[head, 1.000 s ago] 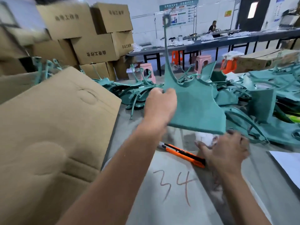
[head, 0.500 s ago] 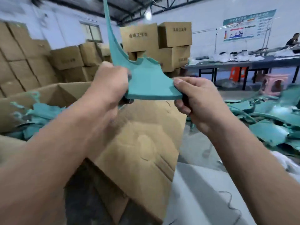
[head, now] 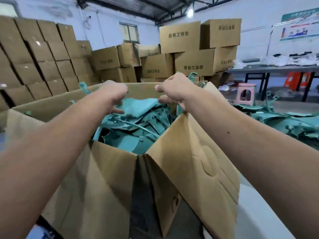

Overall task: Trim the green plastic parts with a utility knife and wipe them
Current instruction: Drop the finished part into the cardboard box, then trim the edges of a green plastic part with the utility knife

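A flat green plastic part hangs blurred over the open cardboard box, between my two hands. My left hand is at the part's left edge with its fingers spread and loose, the thumb just touching the edge. My right hand is at the part's right corner, thumb and fingers apart with nothing pinched between them. The box holds several more green parts heaped below. Neither the utility knife nor a wiping cloth is in view.
A box flap stands up under my right forearm. More green parts lie heaped on the grey table at right. Stacked cartons fill the background, with a pink stool and a dark workbench beyond.
I have turned left from the table to the box. Both hands carried the green part from chest height down over the box, and their grip on it has loosened.
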{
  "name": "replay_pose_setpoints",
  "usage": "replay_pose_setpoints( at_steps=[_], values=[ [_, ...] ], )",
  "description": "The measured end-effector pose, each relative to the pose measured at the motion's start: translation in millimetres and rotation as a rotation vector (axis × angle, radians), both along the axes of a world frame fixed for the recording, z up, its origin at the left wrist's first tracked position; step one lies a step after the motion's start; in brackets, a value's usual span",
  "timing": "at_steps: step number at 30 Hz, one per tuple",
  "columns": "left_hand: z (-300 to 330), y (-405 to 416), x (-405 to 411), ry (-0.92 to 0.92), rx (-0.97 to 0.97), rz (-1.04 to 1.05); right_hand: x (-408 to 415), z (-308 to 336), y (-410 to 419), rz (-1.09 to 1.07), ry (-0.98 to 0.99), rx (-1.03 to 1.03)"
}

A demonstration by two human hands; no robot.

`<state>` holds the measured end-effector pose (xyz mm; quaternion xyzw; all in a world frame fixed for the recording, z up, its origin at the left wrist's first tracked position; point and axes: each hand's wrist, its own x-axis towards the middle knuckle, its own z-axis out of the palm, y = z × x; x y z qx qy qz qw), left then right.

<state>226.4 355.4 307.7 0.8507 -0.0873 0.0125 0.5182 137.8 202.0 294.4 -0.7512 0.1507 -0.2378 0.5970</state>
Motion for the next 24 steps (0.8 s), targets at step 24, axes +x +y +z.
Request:
replay_pose_setpoints(
  at_steps=[24],
  values=[
    [-148,-345,-249,-0.124,0.140,-0.654,-229,-187,-257,-1.020,0.489,-0.340]
  ],
)
